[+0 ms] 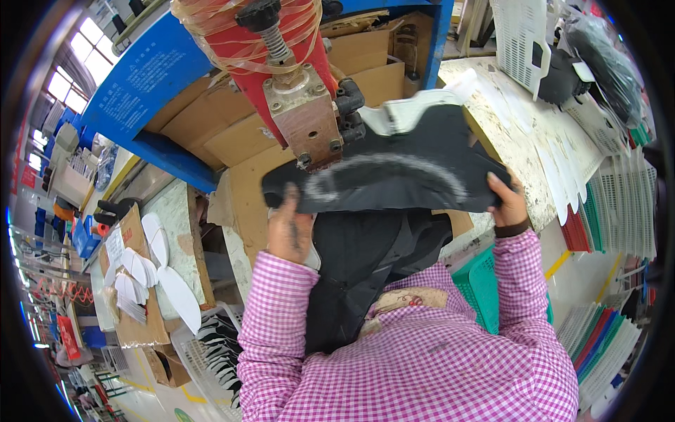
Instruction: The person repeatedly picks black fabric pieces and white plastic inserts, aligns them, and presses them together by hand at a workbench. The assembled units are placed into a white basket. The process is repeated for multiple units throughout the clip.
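Observation:
A flat black cut piece [394,176], fabric or leather, is stretched between my two hands under the machine head [309,116]. A blurred whitish curved band runs across it. My left hand [288,228] is closed on its left end, thumb on top. At the right end, my right hand [508,200] pinches the edge. Behind the piece shows a white piece [422,105] with a ragged edge. More black pieces [358,246] hang below, over my lap. The underside of the held piece is hidden.
A red arm [239,56] carries the machine head within a blue frame [155,91] lined with cardboard. White sole-shaped pieces [172,281] lie on the left-hand table. On the right are a worktable [527,141], stacked plastic baskets [622,204] and a green basket [481,288].

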`<state>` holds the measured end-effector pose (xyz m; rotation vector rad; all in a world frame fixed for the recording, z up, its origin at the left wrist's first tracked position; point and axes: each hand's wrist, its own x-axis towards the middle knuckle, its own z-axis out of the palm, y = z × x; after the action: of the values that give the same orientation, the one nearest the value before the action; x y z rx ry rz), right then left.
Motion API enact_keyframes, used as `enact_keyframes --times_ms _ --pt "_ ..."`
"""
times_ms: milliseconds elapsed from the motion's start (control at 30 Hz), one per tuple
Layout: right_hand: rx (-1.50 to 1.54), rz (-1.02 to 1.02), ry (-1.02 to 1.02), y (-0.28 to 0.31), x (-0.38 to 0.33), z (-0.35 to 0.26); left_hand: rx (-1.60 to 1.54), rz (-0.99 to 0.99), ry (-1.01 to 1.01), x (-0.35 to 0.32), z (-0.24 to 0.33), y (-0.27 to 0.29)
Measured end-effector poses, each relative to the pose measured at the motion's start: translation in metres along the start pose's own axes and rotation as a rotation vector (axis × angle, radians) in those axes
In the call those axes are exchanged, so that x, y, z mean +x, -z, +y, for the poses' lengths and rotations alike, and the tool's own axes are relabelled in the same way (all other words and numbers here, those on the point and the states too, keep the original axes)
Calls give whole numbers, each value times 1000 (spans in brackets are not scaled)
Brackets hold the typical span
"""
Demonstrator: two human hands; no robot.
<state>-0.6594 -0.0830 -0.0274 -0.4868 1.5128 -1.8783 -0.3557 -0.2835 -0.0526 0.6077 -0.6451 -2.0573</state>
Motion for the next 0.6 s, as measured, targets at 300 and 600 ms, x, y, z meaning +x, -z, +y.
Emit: enact_keyframes --times_ms 300,600 --pt "31 39 -5 -66 43 42 303 289 -172 -19 54 8" --pt "117 -228 -110 -60 2 57 254 221 -203 -66 65 37"
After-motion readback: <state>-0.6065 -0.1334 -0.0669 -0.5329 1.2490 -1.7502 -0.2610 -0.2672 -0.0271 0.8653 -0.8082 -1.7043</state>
